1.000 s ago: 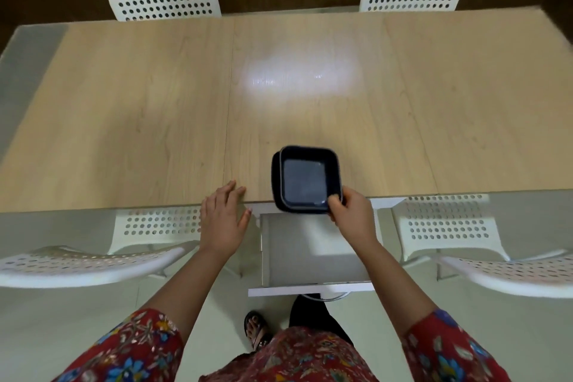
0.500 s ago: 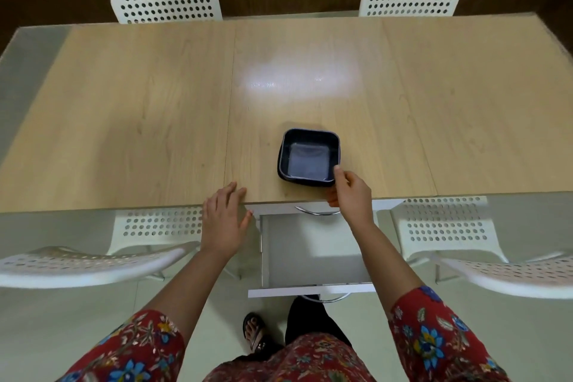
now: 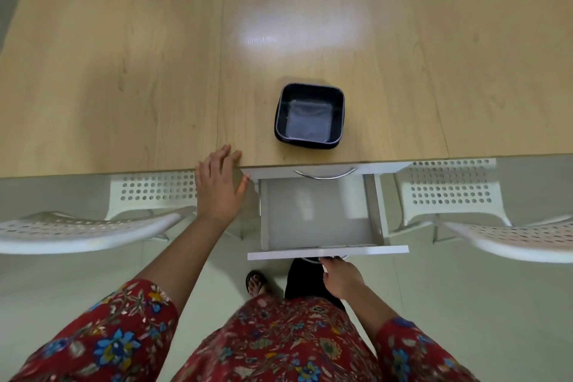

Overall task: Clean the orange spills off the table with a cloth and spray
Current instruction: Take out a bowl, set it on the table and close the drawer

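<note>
The left hand (image 3: 218,186) lies flat, fingers straight, on the near edge of the one light wooden bench (image 3: 124,71). Beyond it and to its right stands one dark square tray (image 3: 310,116), apart from its fingertips. The right hand (image 3: 342,279) curls its fingers round the metal handle (image 3: 311,260) of the one pulled-out white drawer (image 3: 316,214), nearer than the tray. Three white perforated chairs (image 3: 449,189) show: two flanking the hands, one across the bench.

Dark square container (image 3: 310,116); white drawer (image 3: 316,217), open; 3 white perforated chairs (image 3: 77,232).
</note>
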`<state>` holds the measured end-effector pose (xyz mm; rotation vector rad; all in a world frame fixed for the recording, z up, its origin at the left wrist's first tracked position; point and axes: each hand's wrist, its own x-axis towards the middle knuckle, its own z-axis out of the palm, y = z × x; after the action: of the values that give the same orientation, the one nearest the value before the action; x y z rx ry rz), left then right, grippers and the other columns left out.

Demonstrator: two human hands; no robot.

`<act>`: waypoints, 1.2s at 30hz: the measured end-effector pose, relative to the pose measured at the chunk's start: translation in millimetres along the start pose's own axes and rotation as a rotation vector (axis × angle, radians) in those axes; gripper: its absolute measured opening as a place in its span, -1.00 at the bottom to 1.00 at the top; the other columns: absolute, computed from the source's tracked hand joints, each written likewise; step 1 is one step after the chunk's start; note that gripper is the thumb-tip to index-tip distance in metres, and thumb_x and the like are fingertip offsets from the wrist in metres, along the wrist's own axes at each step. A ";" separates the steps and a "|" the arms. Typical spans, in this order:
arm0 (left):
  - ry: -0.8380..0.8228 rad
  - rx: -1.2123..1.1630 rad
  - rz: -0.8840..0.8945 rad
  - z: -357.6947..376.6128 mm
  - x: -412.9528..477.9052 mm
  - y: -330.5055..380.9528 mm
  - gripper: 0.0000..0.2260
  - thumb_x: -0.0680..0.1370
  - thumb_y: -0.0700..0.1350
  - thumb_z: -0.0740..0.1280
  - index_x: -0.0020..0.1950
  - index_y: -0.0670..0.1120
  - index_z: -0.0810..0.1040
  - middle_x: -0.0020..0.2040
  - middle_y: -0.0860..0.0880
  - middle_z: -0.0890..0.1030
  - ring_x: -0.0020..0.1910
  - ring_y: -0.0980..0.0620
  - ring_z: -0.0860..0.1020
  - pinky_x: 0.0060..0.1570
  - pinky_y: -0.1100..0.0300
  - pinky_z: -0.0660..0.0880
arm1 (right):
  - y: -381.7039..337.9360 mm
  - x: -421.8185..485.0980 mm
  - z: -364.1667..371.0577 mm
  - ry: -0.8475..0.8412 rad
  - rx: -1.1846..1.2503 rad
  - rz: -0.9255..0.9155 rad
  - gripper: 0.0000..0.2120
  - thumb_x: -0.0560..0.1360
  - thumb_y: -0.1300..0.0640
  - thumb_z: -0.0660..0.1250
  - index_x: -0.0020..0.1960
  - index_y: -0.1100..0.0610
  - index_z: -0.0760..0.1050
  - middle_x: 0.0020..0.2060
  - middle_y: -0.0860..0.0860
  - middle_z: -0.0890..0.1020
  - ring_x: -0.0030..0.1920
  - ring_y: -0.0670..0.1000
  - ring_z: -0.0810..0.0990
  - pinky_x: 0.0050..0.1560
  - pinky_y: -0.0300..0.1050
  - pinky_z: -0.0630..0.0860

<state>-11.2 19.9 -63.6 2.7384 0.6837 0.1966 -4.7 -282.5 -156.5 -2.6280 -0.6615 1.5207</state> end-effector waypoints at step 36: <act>-0.012 -0.034 -0.096 -12.2 5.7 10.9 -0.68 0.57 0.06 0.26 0.27 -0.03 0.49 0.35 -0.05 0.44 0.31 -0.12 0.39 0.32 -0.11 0.28 | -32.4 25.1 -161.9 0.224 0.571 -0.050 -0.74 0.58 0.04 0.18 0.04 0.16 0.58 0.01 0.08 0.64 0.09 0.13 0.59 0.04 -0.06 0.44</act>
<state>-4.0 16.8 -48.2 2.6645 0.7990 0.1685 130.1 -214.6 -85.1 -2.2678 -0.2252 1.1544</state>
